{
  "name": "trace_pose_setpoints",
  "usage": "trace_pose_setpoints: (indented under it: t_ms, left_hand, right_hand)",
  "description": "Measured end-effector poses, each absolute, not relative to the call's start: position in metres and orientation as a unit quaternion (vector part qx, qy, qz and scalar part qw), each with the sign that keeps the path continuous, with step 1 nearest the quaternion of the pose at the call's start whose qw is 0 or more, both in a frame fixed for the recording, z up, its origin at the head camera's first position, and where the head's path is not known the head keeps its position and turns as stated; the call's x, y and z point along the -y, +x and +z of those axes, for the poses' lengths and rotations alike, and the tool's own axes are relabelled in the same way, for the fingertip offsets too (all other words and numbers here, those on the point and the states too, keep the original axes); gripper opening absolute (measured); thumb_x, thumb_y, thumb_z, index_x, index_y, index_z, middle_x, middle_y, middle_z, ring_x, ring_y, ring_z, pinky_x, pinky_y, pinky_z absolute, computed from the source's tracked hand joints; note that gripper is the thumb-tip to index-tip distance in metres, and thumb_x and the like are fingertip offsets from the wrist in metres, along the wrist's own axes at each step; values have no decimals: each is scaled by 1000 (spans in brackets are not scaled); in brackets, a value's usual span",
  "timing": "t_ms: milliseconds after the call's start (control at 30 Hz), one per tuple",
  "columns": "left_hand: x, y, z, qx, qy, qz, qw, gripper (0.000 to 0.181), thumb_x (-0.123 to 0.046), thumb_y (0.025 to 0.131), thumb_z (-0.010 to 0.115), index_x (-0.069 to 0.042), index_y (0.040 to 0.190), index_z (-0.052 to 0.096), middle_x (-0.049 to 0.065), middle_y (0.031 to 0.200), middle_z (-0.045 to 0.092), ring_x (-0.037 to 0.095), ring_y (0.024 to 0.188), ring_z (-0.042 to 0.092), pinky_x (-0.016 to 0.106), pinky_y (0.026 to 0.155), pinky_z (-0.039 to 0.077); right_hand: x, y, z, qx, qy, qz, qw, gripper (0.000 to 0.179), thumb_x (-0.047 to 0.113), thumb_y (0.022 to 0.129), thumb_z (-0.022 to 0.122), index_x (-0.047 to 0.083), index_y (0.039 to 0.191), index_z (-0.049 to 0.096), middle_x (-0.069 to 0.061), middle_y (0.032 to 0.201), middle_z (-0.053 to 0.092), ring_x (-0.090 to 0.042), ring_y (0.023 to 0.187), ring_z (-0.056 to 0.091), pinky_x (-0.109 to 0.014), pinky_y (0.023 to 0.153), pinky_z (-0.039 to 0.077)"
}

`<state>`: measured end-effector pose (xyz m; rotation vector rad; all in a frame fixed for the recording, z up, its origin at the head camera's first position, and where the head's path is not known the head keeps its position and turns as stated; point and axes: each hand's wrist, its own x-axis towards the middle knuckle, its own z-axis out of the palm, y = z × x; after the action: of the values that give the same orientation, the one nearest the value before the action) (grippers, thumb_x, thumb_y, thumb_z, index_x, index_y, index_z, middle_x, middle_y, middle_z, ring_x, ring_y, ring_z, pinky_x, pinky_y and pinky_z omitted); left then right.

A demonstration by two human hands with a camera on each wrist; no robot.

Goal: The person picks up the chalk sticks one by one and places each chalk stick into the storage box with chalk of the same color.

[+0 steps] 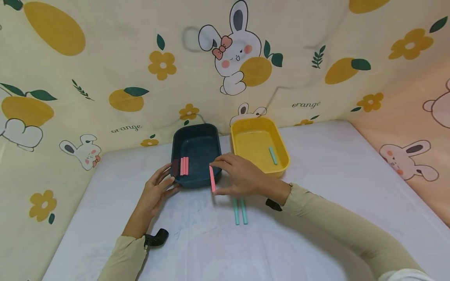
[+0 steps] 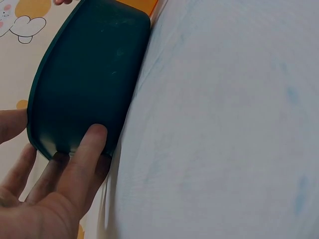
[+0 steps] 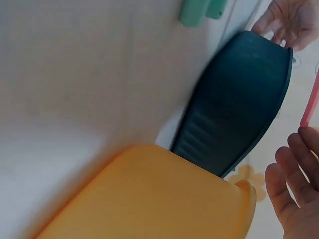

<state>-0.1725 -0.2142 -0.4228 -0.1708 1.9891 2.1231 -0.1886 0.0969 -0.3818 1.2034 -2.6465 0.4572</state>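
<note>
In the head view my right hand [image 1: 244, 175] pinches a pink stick [image 1: 212, 179] by its two ends, over the front right edge of a dark teal bin [image 1: 197, 182]. That stick [image 3: 311, 102] also shows at the right wrist view's edge. My left hand [image 1: 154, 193] touches the bin's left front corner with spread, fairly straight fingers; in the left wrist view the hand [image 2: 60, 199] rests against its outer wall. Several pink sticks [image 1: 184, 166] lie side by side inside the bin. Two mint green sticks [image 1: 236, 212] lie on the table below my right hand, their far ends hidden.
A yellow bin [image 1: 253, 127] stands right of the dark one, with a mint green stick [image 1: 273, 155] inside. My right forearm crosses the table in front of it. White cloth [image 1: 197, 249] covers the table. A printed curtain [image 1: 168, 101] hangs behind both bins.
</note>
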Motion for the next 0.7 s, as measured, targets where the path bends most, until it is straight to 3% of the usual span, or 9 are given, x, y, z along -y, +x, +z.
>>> trace_pose_setpoints:
  t_ms: [500, 700]
  left_hand:
    - [216, -170, -423, -679, -57, 723, 113, 58, -14, 102, 55, -22, 155, 33, 8, 163, 27, 13, 112, 60, 36, 96, 56]
    - [214, -170, -420, -685, -62, 717, 112, 58, -15, 102, 54, -24, 155, 33, 7, 164, 26, 19, 122, 54, 36, 98, 55]
  right_hand:
    - [-77, -210, -366, 913, 377, 151, 40, 85, 70, 78, 70, 20, 144, 52, 1, 139, 53, -16, 125, 49, -34, 107, 48]
    - [-66, -221, -362, 920, 359, 154, 14, 86, 72, 78, 68, 22, 146, 49, 1, 141, 50, -16, 127, 47, -35, 108, 48]
